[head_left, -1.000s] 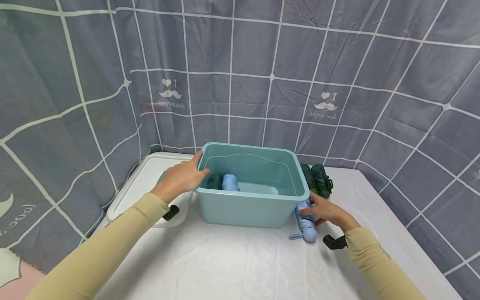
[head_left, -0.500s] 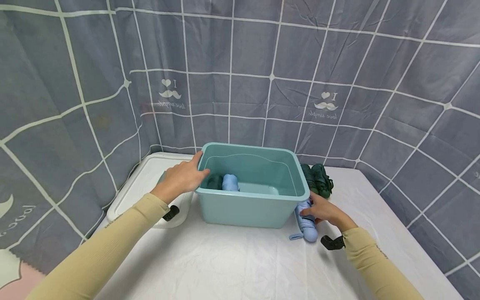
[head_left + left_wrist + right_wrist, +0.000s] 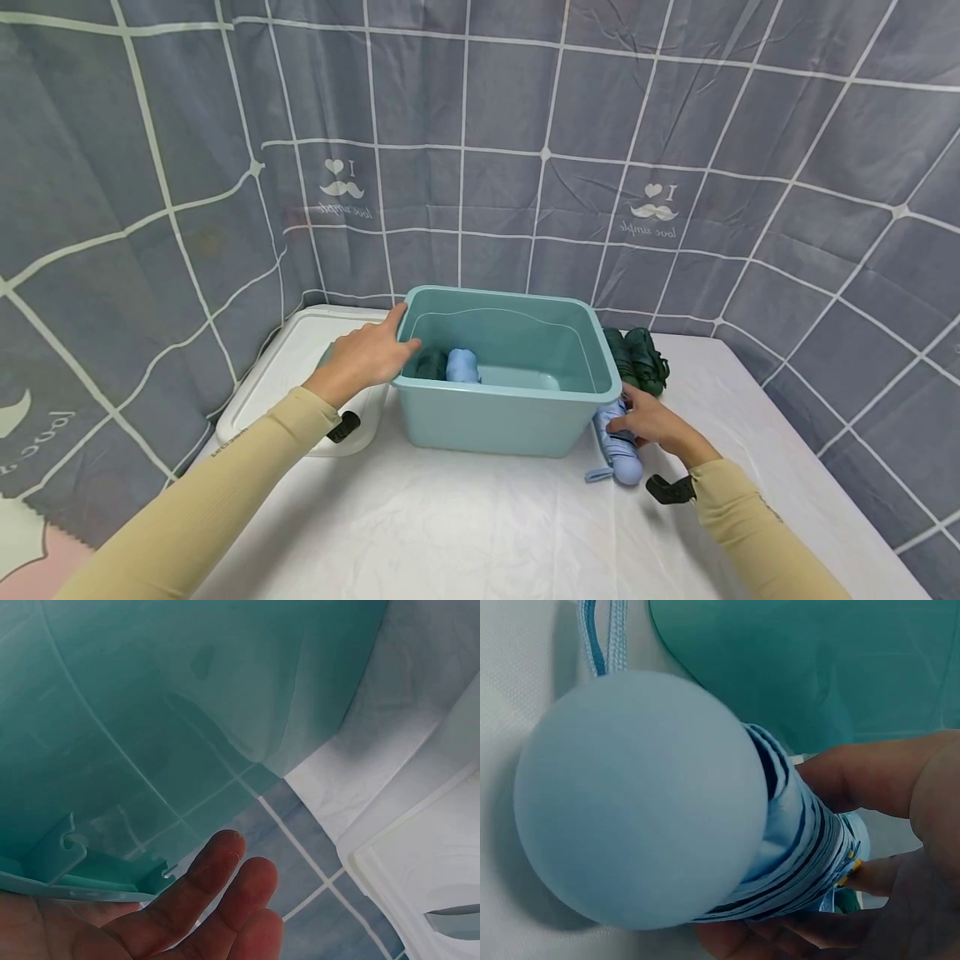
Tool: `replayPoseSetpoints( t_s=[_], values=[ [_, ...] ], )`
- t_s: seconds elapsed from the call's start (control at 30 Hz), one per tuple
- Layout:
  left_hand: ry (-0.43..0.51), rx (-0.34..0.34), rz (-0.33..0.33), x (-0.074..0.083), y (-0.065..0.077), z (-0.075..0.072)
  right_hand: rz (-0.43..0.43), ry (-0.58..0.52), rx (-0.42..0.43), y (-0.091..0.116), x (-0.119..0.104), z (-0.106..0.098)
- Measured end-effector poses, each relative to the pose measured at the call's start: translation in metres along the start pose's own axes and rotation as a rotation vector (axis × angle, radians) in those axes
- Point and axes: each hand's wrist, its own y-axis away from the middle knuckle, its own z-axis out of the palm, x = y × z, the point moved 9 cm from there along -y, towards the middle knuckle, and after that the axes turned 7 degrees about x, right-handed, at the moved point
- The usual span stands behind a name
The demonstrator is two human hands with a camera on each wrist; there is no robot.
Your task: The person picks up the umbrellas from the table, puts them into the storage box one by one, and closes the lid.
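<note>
My left hand [image 3: 369, 354] holds the left rim of a teal plastic bin [image 3: 495, 421], its thumb over the edge and inside. In the left wrist view, fingers [image 3: 251, 889] extend outside the bin, below its rim. On the table at the bin's right, my right hand [image 3: 660, 425] grips a light-blue folded umbrella [image 3: 619, 446]. The right wrist view shows its rounded handle [image 3: 641, 799] pointing at the camera, with a wrist strap beside it and my thumb and fingers on either side of the wrapped fabric. Within the bin lie a dark green bundle [image 3: 431, 364] and a light-blue one [image 3: 462, 365].
Two dark green folded umbrellas [image 3: 647, 362] lie behind my right hand, near the bin's right wall. A white lid [image 3: 277, 379] lies flat at the left, partly under my left forearm. Grey grid-patterned curtain [image 3: 502, 192] closes off the table's back and sides.
The light-blue umbrella has shifted slightly to the right in my right hand's grasp. My left hand and the bin stay in place.
</note>
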Motion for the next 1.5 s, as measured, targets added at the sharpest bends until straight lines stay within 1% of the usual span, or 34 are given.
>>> replayPoseSetpoints(
  t_s=[0.17, 0.53, 0.7, 0.97, 1.23, 1.5],
  values=[
    [-0.002, 0.000, -0.001, 0.000, 0.000, -0.001, 0.002, -0.021, 0.000, 0.002, 0.002, -0.002],
    [0.003, -0.008, -0.003, 0.001, 0.001, -0.001, 0.034, -0.010, -0.001, 0.008, 0.007, -0.009],
    [-0.003, -0.008, -0.007, 0.000, 0.002, -0.001, 0.034, -0.030, -0.008, 0.011, 0.005, -0.015],
    [-0.006, -0.013, -0.006, 0.000, 0.002, 0.000, 0.023, -0.056, -0.008, 0.016, -0.001, -0.027],
    [-0.003, -0.015, -0.004, 0.000, 0.001, -0.001, 0.013, -0.063, -0.014, 0.021, -0.012, -0.042],
    [0.002, -0.016, -0.003, 0.000, 0.001, -0.001, -0.003, -0.068, -0.001, 0.025, -0.024, -0.057]
  ],
)
